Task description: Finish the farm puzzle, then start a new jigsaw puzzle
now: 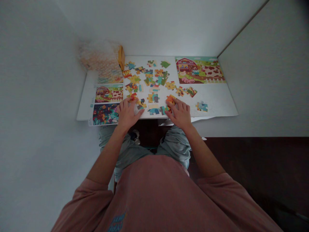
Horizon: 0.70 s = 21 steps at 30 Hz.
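Note:
Several colourful jigsaw pieces lie scattered over the middle of a white table (217,96). My left hand (127,112) rests at the near left of them, fingers apart, its fingertips by a red and yellow piece (133,96). A yellow and dark piece (141,103) lies between its thumb and fingers. My right hand (180,112) is spread over the near right pieces, its fingertips touching an orange piece (170,99). Between the hands are a yellow and grey piece (154,98) and a blue piece (153,110). A blue and yellow piece (202,106) sits apart on the right.
A farm picture (200,71) lies at the back right. On the left a sheet shows a smaller farm picture (109,93) and a dark picture (105,114). A yellow box (121,58) stands at the back left, beside a blurred area. Walls border the table.

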{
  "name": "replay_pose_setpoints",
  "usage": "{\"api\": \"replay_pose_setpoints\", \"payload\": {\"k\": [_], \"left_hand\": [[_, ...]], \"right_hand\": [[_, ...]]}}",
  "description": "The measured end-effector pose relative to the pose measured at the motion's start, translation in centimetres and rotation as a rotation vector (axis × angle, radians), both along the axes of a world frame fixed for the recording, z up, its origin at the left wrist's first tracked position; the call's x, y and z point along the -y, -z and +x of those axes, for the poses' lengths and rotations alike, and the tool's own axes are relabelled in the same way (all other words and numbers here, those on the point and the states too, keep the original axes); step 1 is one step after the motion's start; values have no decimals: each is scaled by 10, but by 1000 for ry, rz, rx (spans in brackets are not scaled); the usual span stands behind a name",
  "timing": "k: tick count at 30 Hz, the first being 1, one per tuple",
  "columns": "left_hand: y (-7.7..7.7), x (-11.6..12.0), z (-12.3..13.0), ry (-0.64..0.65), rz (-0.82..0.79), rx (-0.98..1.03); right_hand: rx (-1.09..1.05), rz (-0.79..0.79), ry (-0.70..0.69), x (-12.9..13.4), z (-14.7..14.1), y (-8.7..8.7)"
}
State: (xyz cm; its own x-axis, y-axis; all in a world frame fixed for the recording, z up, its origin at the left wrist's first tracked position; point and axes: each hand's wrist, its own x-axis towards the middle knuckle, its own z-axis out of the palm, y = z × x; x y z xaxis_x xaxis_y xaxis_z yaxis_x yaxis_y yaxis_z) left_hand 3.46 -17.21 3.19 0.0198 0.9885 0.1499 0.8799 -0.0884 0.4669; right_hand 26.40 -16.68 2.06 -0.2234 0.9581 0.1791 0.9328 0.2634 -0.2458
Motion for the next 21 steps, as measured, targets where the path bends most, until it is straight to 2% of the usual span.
{"api": "replay_pose_setpoints", "payload": {"k": [9,15,21], "left_hand": [[-7,-12,-7,99,32,20],[3,-27,-17,155,35,37],[8,-20,-18,122,20,174]], "right_hand": [[-6,8,24,2,-4,0],[-1,24,24,4,-5,0],[-3,23,27,5,-6,0]]}}
